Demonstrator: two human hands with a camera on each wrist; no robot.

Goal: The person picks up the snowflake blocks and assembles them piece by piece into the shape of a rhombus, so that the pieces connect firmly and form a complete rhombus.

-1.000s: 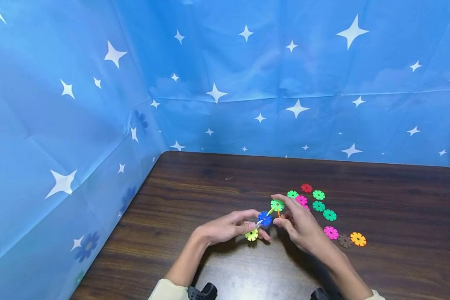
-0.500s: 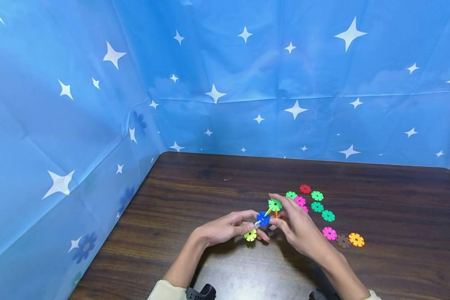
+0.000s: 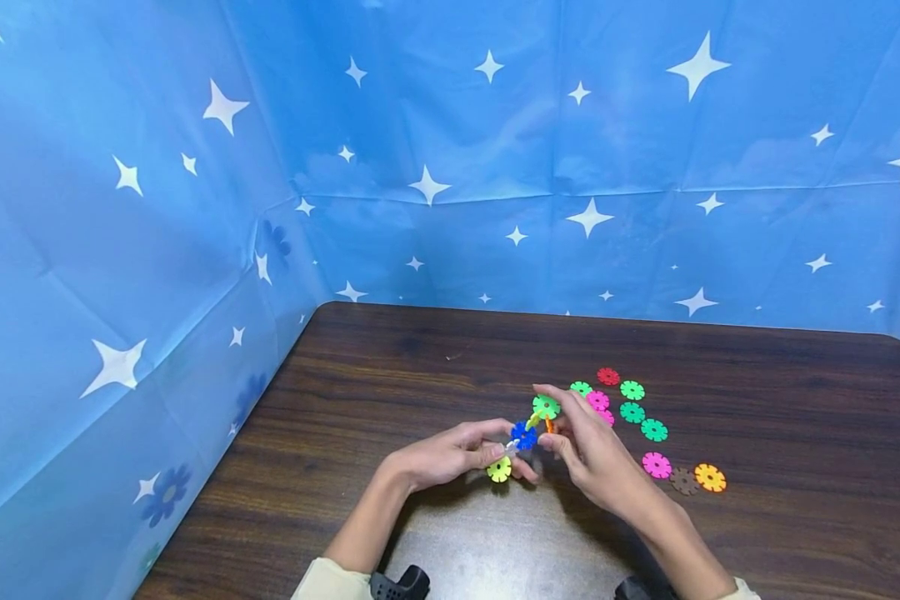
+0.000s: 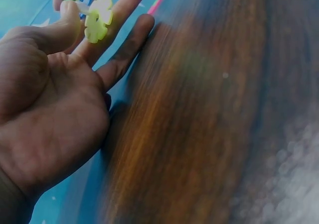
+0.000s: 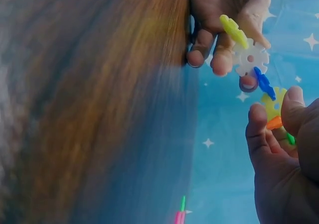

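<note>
From the head view, across from where I stand, a person's left hand (image 3: 450, 454) pinches the whitish disc (image 3: 510, 448) of a chain of notched discs (image 3: 523, 436) held above the wooden table (image 3: 390, 358); the right hand (image 3: 596, 450) pinches its orange disc (image 3: 549, 426), near loose discs (image 3: 656, 465). In the left wrist view, a yellow-green disc (image 4: 98, 18) shows before the left fingers. In the right wrist view, a blue disc (image 5: 264, 83) sits between whitish and yellow ones.

Screened-off nook, room type unclear, blue star-printed sheets (image 3: 465, 108) along two sides, wood-grain table (image 3: 390, 358)
</note>
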